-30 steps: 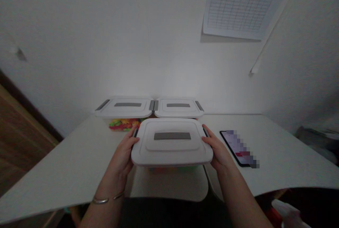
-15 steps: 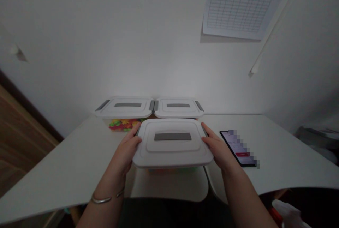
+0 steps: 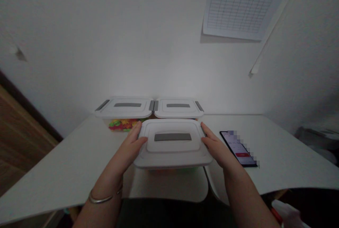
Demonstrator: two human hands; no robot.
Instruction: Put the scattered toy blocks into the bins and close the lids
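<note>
So, left hand (image 3: 126,147) and right hand (image 3: 218,149) spread against the sides of the white-lidded plastic box (image 3: 172,150); contact seems light, lifting needs firmer grip.

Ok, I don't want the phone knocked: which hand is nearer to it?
Right hand: it is at the right side of the box, just beside the phone. The left hand is farther away, at the box's opposite side.
</note>
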